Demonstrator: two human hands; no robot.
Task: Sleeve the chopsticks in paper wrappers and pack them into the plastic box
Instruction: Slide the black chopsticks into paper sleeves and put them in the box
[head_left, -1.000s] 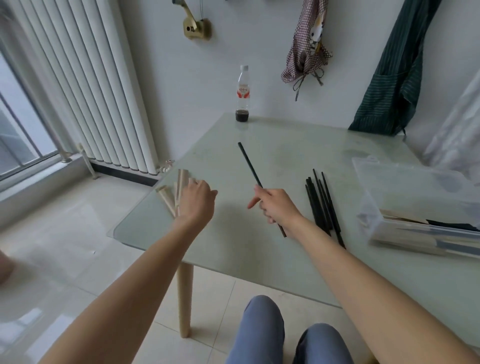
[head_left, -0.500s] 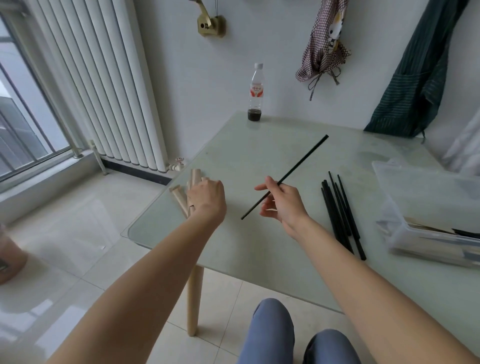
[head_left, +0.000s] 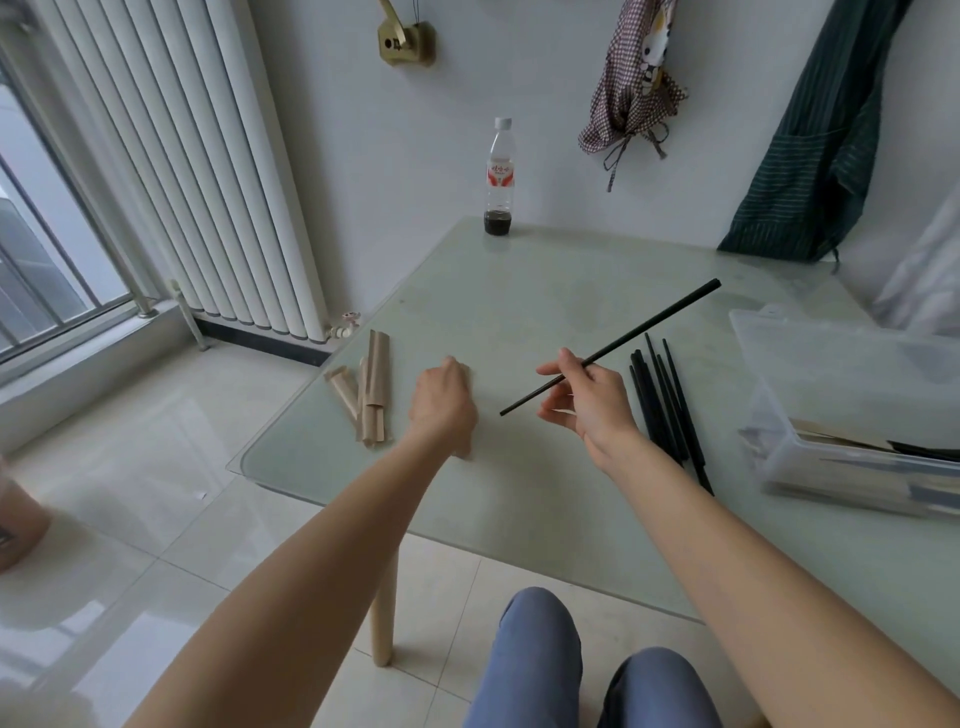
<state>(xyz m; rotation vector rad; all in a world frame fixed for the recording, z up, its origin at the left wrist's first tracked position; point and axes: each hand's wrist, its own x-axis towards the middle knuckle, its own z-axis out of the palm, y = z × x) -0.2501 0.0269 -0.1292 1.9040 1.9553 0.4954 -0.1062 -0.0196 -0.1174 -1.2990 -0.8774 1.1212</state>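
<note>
My right hand (head_left: 587, 400) pinches one black chopstick (head_left: 649, 325) near its lower end; the stick slants up to the right above the glass table (head_left: 545, 312). My left hand (head_left: 441, 402) is curled round a tan paper wrapper (head_left: 464, 371) that shows only as slivers above and below the fist. Several loose paper wrappers (head_left: 371, 395) lie just left of that hand. More black chopsticks (head_left: 667, 410) lie in a bundle right of my right hand. The clear plastic box (head_left: 831, 457) sits at the right edge, lid open, with sleeved chopsticks inside.
A plastic bottle (head_left: 500, 176) with a little dark liquid stands at the table's far edge by the wall. A white radiator (head_left: 208, 171) runs along the left. My knees (head_left: 540, 660) are under the near edge of the table.
My left hand came off the wrapper pile and moved right with a wrapper in it. My right hand swung the chopstick from pointing up-left to pointing up-right.
</note>
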